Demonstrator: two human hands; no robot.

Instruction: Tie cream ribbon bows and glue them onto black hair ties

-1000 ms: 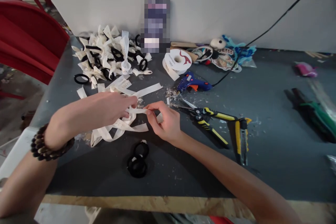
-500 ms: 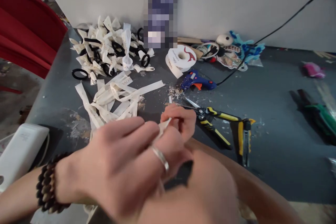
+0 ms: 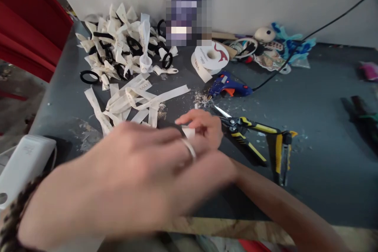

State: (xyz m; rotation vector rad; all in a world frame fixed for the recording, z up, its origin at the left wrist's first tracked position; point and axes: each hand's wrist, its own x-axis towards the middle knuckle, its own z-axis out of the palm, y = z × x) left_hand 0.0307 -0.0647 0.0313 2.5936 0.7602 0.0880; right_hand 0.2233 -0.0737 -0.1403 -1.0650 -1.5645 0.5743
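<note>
My left hand [image 3: 126, 177], with a silver ring and a beaded bracelet, fills the near foreground and is blurred. Its fingers are curled towards my right hand [image 3: 206, 126], and its fingertips are hidden. A short piece of cream ribbon [image 3: 189, 132] shows between the two hands, pinched there. A dark curved edge beside it is too small to name. Behind my hands lie loose cut strips of the same ribbon [image 3: 165, 96]. Beyond them is a heap of cream bows [image 3: 124, 53] on black hair ties [image 3: 89, 76].
Past my right hand are a ribbon spool [image 3: 220, 57], a blue glue gun [image 3: 230, 84] with its black cord, yellow-black scissors [image 3: 254, 126] and a yellow cutter knife [image 3: 283, 157]. Small trinkets [image 3: 268, 53] lie along the wall. A white power bank [image 3: 26, 165] stands at left, near a red chair [image 3: 26, 19].
My left hand has come nearer the camera, with its thumb side swung across. My right hand stays near the ribbon. The view has shifted slightly, moving table items right and up.
</note>
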